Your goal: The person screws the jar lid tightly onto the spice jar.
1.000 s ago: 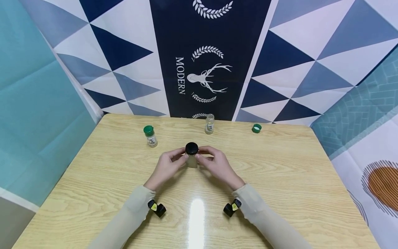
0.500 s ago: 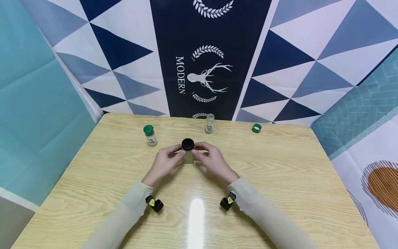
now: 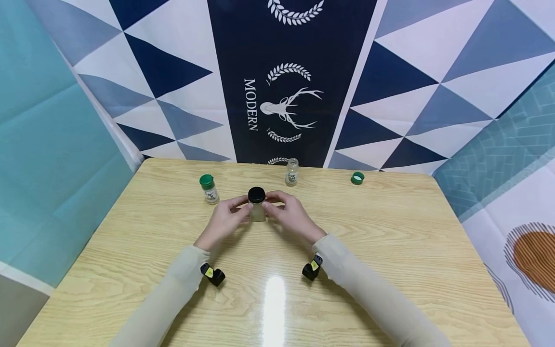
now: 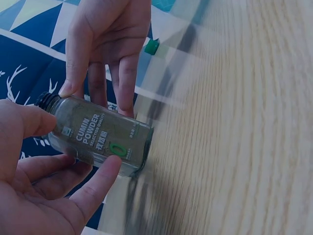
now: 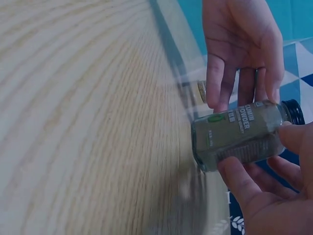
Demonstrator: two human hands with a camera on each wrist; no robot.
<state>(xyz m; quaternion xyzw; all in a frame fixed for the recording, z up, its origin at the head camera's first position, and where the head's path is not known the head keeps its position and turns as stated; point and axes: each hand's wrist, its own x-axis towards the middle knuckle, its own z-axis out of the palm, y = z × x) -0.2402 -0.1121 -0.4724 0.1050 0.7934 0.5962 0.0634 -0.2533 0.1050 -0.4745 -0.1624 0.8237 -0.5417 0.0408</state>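
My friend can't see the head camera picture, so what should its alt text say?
A person's left hand and right hand hold a black-capped jar between them at a wooden table. Farther back are a green-capped bottle, an uncapped glass bottle and, at right, a loose green cap.

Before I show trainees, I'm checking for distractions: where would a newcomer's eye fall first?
Probably on the black-capped cumin jar, held between the left hand and right hand near the head view's middle. Next, the white deer print on the dark panel behind the table, then the loose green cap near its far edge.
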